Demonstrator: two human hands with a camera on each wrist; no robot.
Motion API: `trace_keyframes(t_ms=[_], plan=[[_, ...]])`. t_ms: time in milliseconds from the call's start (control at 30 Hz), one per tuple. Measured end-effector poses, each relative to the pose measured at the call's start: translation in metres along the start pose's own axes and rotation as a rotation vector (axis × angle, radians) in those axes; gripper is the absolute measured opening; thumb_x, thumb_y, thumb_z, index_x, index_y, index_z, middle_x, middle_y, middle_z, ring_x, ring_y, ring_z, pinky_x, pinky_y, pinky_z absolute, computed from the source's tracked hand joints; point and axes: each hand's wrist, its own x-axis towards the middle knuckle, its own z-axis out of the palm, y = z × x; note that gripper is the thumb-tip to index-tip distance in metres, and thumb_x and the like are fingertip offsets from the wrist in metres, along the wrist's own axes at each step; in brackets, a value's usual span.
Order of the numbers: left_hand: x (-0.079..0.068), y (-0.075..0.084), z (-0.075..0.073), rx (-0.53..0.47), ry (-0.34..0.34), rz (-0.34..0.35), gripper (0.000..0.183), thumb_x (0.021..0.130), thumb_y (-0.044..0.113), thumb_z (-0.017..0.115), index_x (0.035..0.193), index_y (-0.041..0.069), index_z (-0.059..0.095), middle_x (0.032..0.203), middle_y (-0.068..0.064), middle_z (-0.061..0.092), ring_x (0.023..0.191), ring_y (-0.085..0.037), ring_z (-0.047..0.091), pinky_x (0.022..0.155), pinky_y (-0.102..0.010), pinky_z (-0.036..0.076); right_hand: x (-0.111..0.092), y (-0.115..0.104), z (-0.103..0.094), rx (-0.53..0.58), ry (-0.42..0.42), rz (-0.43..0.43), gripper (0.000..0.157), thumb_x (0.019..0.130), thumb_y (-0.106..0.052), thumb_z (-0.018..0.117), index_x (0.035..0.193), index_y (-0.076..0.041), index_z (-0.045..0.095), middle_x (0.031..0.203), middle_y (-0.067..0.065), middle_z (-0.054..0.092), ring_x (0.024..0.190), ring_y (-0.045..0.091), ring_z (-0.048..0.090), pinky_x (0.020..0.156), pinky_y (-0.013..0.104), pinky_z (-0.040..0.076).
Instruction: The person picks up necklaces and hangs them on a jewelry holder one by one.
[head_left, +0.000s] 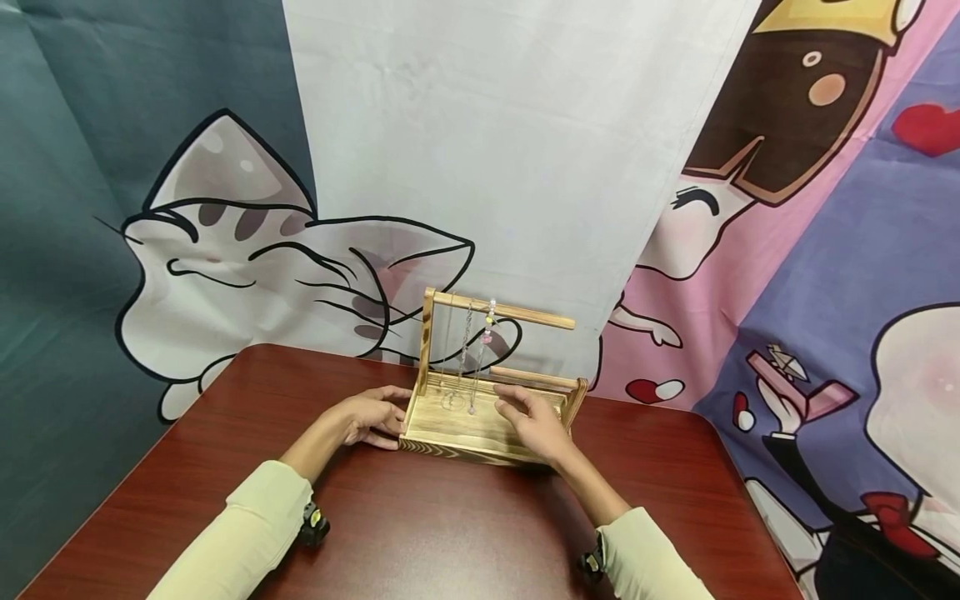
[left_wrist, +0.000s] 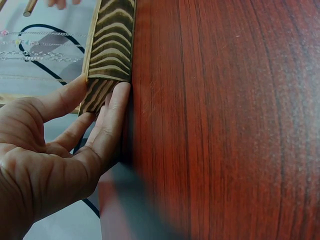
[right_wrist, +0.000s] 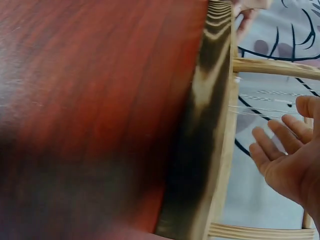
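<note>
Head view: a wooden stand point(head_left: 442, 450) with a shallow tray base sits on a reddish-brown table point(head_left: 420, 525), slightly below and right of the centre of the frame. A post point(head_left: 426, 342) rises at the tray's left end and carries an upper bar point(head_left: 532, 314) that runs rightward; a lower bar point(head_left: 540, 379) lies beneath it, near the rear of the tray. From the left half of the upper bar hang slender chains point(head_left: 465, 342) and, to their right, a beaded strand point(head_left: 487, 337) with yellow and pink beads. The left hand point(head_left: 371, 417), left of centre, holds the left end of the stand; the left wrist view shows the thumb at the rim and other fingers along the end, in a narrow hold. The right hand point(head_left: 534, 421) is over the right part of the tray, its grip wide and empty, the fingers spread and slightly bent in the right wrist view; whether it touches the tray cannot be told. Pale sleeves point(head_left: 247, 517) enter at the lower edge, each with a small dark device point(head_left: 314, 527) at the wrist. A printed cloth point(head_left: 487, 150) fills the background, with a cartoon cat point(head_left: 217, 242) at left.
</note>
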Motion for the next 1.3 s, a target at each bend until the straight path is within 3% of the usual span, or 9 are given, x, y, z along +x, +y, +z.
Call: trace_keyframes(t_ms=[200,333,400,500,567,633,767,900,1300], plan=[[0.0,0.0,0.0,0.001,0.002,0.001,0.087,0.092,-0.015,0.063,0.172,0.003,0.033,0.14,-0.028,0.066,0.1,-0.022,0.075,0.086,-0.043,0.07,-0.004,0.012,0.008,-0.157,0.004,0.062,0.057,0.114,-0.037,0.064,0.161,-0.004,0.06,0.159,0.023,0.066,0.149,0.044,0.063,0.129,0.064,0.046],[-0.001,0.001,0.0,0.001,-0.001,0.0,0.088,0.092,-0.015,0.063,0.172,0.003,0.033,0.14,-0.028,0.066,0.101,-0.022,0.075,0.086,-0.042,0.07,-0.008,0.018,0.011,-0.237,-0.004,0.089,0.069,0.115,-0.043,0.062,0.164,0.005,0.052,0.159,0.029,0.063,0.149,0.048,0.061,0.13,0.065,0.044],[-0.001,0.001,0.0,0.002,-0.003,-0.001,0.088,0.092,-0.015,0.062,0.172,0.003,0.032,0.141,-0.028,0.066,0.101,-0.022,0.074,0.086,-0.043,0.07,-0.008,0.026,0.013,-0.302,0.001,0.068,0.076,0.115,-0.051,0.057,0.16,0.01,0.054,0.158,0.034,0.062,0.151,0.05,0.058,0.131,0.064,0.043],[-0.001,0.002,0.0,0.0,0.002,-0.005,0.087,0.091,-0.016,0.061,0.171,0.004,0.033,0.14,-0.027,0.065,0.101,-0.022,0.073,0.086,-0.043,0.07,-0.008,0.027,0.015,-0.368,-0.008,0.091,0.081,0.114,-0.062,0.053,0.136,0.015,0.067,0.158,0.039,0.058,0.155,0.053,0.052,0.133,0.065,0.04],[-0.002,0.002,0.0,0.002,0.001,-0.004,0.087,0.091,-0.016,0.06,0.171,0.003,0.033,0.14,-0.027,0.064,0.101,-0.022,0.072,0.087,-0.044,0.07,-0.009,0.027,0.015,-0.401,-0.025,0.128,0.087,0.113,-0.066,0.051,0.135,0.017,0.066,0.164,0.043,0.05,0.161,0.055,0.044,0.136,0.064,0.035],[-0.002,0.002,0.0,0.001,0.003,-0.005,0.087,0.091,-0.017,0.06,0.171,0.003,0.033,0.14,-0.026,0.065,0.101,-0.022,0.072,0.087,-0.044,0.07,-0.008,0.028,0.016,-0.419,-0.05,0.203,0.095,0.112,-0.069,0.05,0.144,0.02,0.06,0.171,0.045,0.037,0.167,0.056,0.032,0.14,0.064,0.027],[-0.001,0.002,0.0,0.0,0.001,-0.007,0.088,0.091,-0.017,0.06,0.172,0.003,0.033,0.139,-0.026,0.065,0.102,-0.022,0.071,0.087,-0.043,0.07,-0.003,0.048,0.02,-0.482,-0.069,0.264,0.122,0.108,-0.083,0.039,0.166,0.023,0.023,0.176,0.047,0.016,0.171,0.058,0.013,0.144,0.063,0.014],[-0.001,0.001,0.0,-0.003,-0.001,-0.011,0.089,0.09,-0.017,0.06,0.172,0.004,0.033,0.139,-0.026,0.065,0.101,-0.023,0.071,0.087,-0.044,0.07,0.0,0.059,0.021,-0.507,-0.066,0.26,0.138,0.101,-0.096,0.027,0.164,0.027,0.021,0.174,0.051,0.015,0.169,0.063,0.01,0.143,0.066,0.013],[-0.001,0.003,0.001,0.011,-0.001,-0.009,0.089,0.092,-0.015,0.062,0.173,0.004,0.032,0.138,-0.026,0.067,0.098,-0.02,0.073,0.086,-0.043,0.07,0.006,0.057,0.016,-0.571,-0.193,0.26,0.132,0.103,-0.094,0.019,0.167,0.021,0.029,0.177,0.046,0.018,0.171,0.059,0.014,0.143,0.065,0.018]])
